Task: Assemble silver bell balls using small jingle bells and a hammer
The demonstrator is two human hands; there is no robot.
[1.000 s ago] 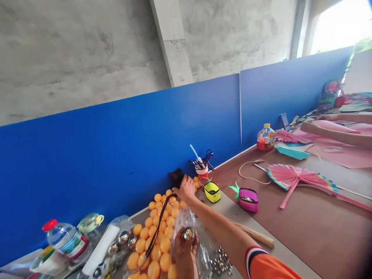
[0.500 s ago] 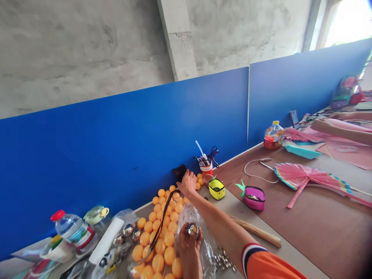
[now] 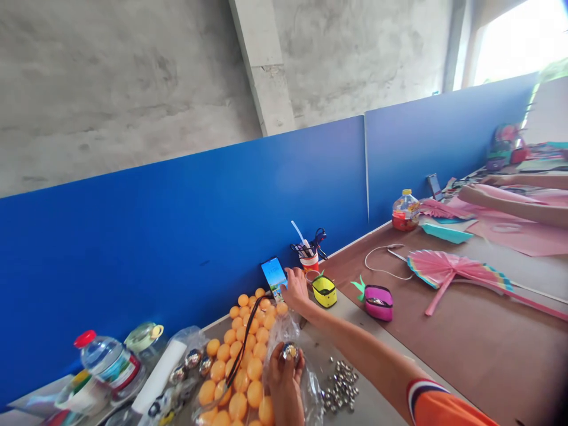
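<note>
My left hand [image 3: 286,378] is wrapped around a shiny silver ball [image 3: 290,351], low in the view beside the orange balls. Farther up, my right hand [image 3: 296,289] reaches to a phone [image 3: 274,275] that leans on the blue partition with its screen lit. Its fingers are apart at the phone's right edge; I cannot tell whether they touch it. Many orange balls [image 3: 242,378] lie on the table under a black cord [image 3: 248,331]. Clear plastic [image 3: 313,384] lies beside my left hand. Small silver bells or beads [image 3: 341,387] are heaped to its right.
A yellow pouch [image 3: 325,291], a purple pouch [image 3: 378,303] and a cup of tools [image 3: 309,260] stand beyond my right hand. A pink fan [image 3: 448,269] lies right. A red-capped bottle [image 3: 110,361] is at left. Another person's arms [image 3: 510,201] extend in from the right.
The phone's screen has gone from dark to lit. My right hand has drawn back slightly to the phone's right side. My left hand still holds the silver ball; the view has shifted a little.
</note>
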